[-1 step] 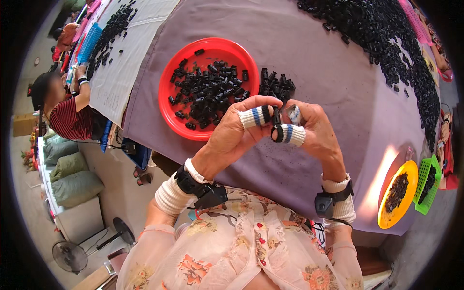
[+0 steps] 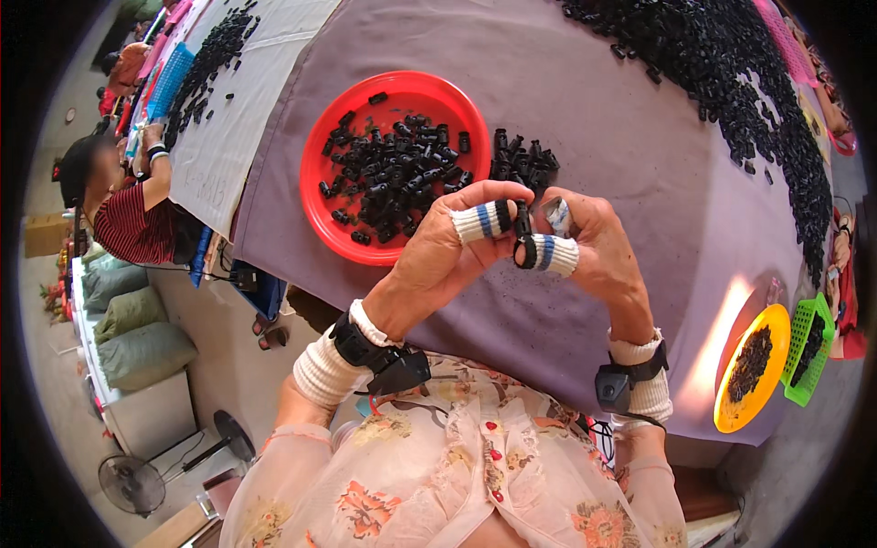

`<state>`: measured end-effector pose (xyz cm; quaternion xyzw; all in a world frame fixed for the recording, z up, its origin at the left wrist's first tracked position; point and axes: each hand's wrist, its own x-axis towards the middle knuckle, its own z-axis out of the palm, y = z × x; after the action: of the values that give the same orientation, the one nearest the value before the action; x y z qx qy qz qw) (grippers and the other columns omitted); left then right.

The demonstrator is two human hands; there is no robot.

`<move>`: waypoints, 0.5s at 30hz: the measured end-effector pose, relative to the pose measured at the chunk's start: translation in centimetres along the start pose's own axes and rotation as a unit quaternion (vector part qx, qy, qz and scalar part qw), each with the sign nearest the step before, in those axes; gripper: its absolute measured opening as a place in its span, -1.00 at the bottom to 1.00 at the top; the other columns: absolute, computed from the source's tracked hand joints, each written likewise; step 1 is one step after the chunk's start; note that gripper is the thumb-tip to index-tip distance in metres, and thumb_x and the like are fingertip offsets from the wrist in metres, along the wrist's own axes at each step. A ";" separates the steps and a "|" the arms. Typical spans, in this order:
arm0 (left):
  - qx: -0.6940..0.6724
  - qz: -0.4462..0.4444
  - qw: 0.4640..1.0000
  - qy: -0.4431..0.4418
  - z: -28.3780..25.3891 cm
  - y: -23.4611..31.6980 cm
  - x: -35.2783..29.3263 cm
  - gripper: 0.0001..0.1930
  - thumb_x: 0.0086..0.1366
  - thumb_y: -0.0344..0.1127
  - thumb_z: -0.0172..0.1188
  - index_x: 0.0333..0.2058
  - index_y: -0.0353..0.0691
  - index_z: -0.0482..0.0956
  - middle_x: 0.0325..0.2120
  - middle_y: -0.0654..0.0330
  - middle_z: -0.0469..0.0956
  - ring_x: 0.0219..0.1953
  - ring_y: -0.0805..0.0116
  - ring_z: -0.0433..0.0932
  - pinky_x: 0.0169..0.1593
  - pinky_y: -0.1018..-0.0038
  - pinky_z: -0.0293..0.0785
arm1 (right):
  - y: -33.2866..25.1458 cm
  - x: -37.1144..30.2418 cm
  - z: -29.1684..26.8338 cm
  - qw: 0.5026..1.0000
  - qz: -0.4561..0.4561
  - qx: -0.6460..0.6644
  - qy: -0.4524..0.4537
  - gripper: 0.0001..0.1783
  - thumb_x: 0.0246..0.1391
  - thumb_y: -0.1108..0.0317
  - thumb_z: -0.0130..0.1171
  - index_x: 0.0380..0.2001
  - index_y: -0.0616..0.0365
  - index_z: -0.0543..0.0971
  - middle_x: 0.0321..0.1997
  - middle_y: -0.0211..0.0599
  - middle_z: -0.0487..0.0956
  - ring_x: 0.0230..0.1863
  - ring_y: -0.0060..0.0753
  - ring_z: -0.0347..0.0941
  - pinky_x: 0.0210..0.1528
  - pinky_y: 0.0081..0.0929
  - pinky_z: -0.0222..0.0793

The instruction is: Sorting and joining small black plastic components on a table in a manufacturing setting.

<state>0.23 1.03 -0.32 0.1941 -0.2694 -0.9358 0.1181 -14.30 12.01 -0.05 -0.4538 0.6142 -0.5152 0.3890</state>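
Note:
My left hand (image 2: 442,248) and my right hand (image 2: 598,245) meet over the near part of the purple-grey cloth. Between their fingertips is one small black plastic part (image 2: 523,217), cylindrical and held roughly upright. Both hands are closed around it, with striped knit sleeves on the thumbs and a whitish wrap on one right finger. Just beyond my left hand sits a red round tray (image 2: 315,187) with many similar black parts in it. A small cluster of black parts (image 2: 523,164) lies on the cloth beside the tray, past my fingertips.
A large heap of black parts (image 2: 713,82) spreads over the far right of the table. At the right edge are a yellow plate (image 2: 775,342) and a green basket (image 2: 797,388), both holding black pieces. A person in a striped shirt (image 2: 137,224) works at the left table.

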 end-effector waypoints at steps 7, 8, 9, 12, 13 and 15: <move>-0.005 0.032 0.999 -0.036 -0.2 -0.1 -0.2 -0.74 0.21 -0.35 0.09 -0.13 -0.31 0.42 -0.33 0.16 0.51 -0.33 0.47 0.51 -0.20 0.48 0.48 | 0.5 -0.3 0.1 0.998 -0.040 0.034 0.027 -0.70 -0.23 0.25 0.34 -0.60 0.12 0.41 -0.71 -0.55 0.29 -0.64 -0.70 0.15 -0.62 -0.64 0.08; 0.000 0.036 0.999 -0.039 -0.2 -0.1 -0.2 -0.74 0.21 -0.35 0.09 -0.14 -0.31 0.42 -0.33 0.17 0.51 -0.34 0.47 0.51 -0.20 0.47 0.48 | 0.2 -0.4 0.1 0.998 -0.029 0.037 0.032 -0.74 -0.21 0.29 0.32 -0.57 0.13 0.42 -0.71 -0.55 0.30 -0.64 -0.70 0.16 -0.61 -0.65 0.08; 0.000 0.036 0.999 -0.039 -0.2 0.0 -0.3 -0.74 0.21 -0.35 0.09 -0.14 -0.31 0.42 -0.33 0.17 0.51 -0.34 0.47 0.51 -0.20 0.47 0.48 | 0.0 -0.5 0.1 0.998 -0.017 0.041 0.037 -0.77 -0.20 0.33 0.30 -0.54 0.13 0.43 -0.70 -0.55 0.31 -0.64 -0.71 0.17 -0.61 -0.66 0.09; -0.008 0.028 0.999 -0.029 -0.4 0.1 -0.5 -0.75 0.22 -0.34 0.08 -0.15 -0.31 0.42 -0.34 0.16 0.51 -0.33 0.46 0.51 -0.19 0.43 0.48 | 0.1 -0.5 0.1 0.998 -0.035 0.037 0.046 -0.83 -0.18 0.42 0.26 -0.49 0.15 0.46 -0.69 -0.53 0.35 -0.64 -0.70 0.20 -0.60 -0.68 0.12; 0.005 0.021 0.999 -0.031 -0.6 0.0 -0.5 -0.74 0.23 -0.32 0.07 -0.14 -0.31 0.42 -0.33 0.16 0.50 -0.32 0.45 0.51 -0.19 0.41 0.49 | 0.0 -0.6 0.0 0.998 -0.035 0.038 0.046 -0.83 -0.18 0.42 0.26 -0.49 0.15 0.46 -0.69 -0.53 0.35 -0.64 -0.70 0.20 -0.60 -0.68 0.12; 0.017 0.011 0.999 -0.038 -0.6 0.0 -0.5 -0.74 0.24 -0.30 0.05 -0.14 -0.32 0.41 -0.33 0.16 0.49 -0.32 0.44 0.51 -0.18 0.39 0.49 | -0.3 -0.7 -0.2 0.998 -0.043 0.010 0.042 -0.83 -0.19 0.48 0.22 -0.45 0.17 0.47 -0.66 -0.44 0.44 -0.63 -0.67 0.29 -0.58 -0.65 0.20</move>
<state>0.91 0.96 -0.63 0.1575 -0.2921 -0.9364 0.1146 -14.26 12.75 0.27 -0.4537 0.6046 -0.5567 0.3447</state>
